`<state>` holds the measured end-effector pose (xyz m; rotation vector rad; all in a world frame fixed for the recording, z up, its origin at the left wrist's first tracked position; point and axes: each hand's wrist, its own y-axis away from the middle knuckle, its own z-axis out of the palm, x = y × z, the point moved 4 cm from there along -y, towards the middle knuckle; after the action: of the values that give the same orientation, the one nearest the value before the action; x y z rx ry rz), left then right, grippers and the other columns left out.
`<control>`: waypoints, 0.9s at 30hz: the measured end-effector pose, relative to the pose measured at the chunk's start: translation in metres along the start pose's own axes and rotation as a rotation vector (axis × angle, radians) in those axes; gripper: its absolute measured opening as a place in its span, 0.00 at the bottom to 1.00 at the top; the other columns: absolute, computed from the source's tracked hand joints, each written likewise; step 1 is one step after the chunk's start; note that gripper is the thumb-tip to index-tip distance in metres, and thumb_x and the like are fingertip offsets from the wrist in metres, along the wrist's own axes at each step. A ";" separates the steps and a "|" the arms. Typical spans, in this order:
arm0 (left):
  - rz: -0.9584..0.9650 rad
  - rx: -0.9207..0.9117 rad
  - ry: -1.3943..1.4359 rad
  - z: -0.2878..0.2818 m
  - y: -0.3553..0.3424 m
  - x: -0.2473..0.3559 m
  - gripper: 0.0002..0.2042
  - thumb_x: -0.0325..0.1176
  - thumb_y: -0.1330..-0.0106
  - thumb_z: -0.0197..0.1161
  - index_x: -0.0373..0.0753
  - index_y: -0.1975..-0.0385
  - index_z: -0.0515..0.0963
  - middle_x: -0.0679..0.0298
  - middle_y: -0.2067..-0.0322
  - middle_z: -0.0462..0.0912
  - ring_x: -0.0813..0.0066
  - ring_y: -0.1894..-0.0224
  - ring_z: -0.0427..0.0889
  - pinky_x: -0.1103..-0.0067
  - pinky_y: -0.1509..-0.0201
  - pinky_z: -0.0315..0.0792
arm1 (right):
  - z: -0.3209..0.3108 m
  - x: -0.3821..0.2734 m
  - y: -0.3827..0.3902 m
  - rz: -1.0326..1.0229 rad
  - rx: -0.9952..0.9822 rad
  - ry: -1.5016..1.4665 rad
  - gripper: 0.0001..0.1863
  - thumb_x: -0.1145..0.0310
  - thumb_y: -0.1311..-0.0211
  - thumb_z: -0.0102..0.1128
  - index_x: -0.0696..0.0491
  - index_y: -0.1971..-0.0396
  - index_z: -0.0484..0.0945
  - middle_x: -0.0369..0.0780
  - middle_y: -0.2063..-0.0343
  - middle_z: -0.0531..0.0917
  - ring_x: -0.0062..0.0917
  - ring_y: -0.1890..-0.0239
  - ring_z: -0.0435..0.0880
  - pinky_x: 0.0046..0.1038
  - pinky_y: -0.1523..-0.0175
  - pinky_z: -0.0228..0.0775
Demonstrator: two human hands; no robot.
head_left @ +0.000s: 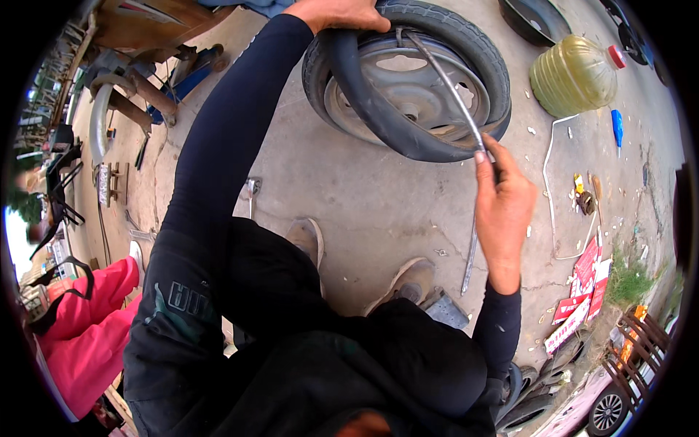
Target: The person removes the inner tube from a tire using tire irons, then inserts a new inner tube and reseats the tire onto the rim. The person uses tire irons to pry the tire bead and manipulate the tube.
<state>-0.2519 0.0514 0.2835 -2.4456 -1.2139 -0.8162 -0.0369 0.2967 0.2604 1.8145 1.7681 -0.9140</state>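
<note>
Pinches a metal lever between thumb and fingers of the right hand. Holds its long axis aslant over the wheel, pointing away and leftward to the far tyre edge. Lays left hand on inner tube; cannot tell how far closed.

Before the person's shoes lies a wheel inside its tyre, an inner tube and a lever across it, the left hand at the far left edge, the right hand at the near right, a jug to the right and a basin behind the jug.
</note>
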 end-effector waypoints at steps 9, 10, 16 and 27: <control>-0.008 0.147 -0.362 0.009 0.002 0.003 0.32 0.33 0.51 0.67 0.35 0.40 0.75 0.42 0.52 0.84 0.44 0.48 0.82 0.60 0.43 0.76 | 0.100 0.068 0.024 -0.023 0.168 -0.217 0.16 0.75 0.31 0.62 0.56 0.45 0.80 0.48 0.63 0.88 0.37 0.70 0.86 0.33 0.63 0.77; 0.018 0.158 -0.395 0.012 0.006 0.000 0.31 0.33 0.50 0.67 0.35 0.40 0.75 0.42 0.52 0.84 0.44 0.48 0.82 0.60 0.43 0.76 | 0.103 0.070 0.026 -0.005 0.140 -0.249 0.16 0.75 0.31 0.62 0.56 0.45 0.80 0.47 0.65 0.87 0.34 0.71 0.84 0.32 0.64 0.76; 0.004 0.171 -0.399 0.017 0.002 0.001 0.28 0.29 0.47 0.67 0.33 0.43 0.75 0.42 0.54 0.83 0.41 0.49 0.81 0.58 0.45 0.75 | 0.139 0.091 0.020 0.096 0.080 -0.369 0.16 0.73 0.29 0.61 0.54 0.44 0.79 0.39 0.74 0.82 0.23 0.76 0.76 0.26 0.67 0.70; 0.150 0.223 -0.490 0.035 0.010 0.006 0.35 0.29 0.50 0.70 0.40 0.36 0.71 0.50 0.50 0.83 0.49 0.49 0.83 0.61 0.46 0.78 | 0.036 0.064 0.024 0.151 -0.072 -0.105 0.17 0.74 0.30 0.61 0.54 0.43 0.81 0.47 0.65 0.87 0.25 0.74 0.82 0.28 0.65 0.75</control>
<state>-0.2279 0.0664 0.2590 -2.5823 -1.1728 -0.0285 -0.0212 0.3132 0.1871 1.7928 1.5568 -0.8583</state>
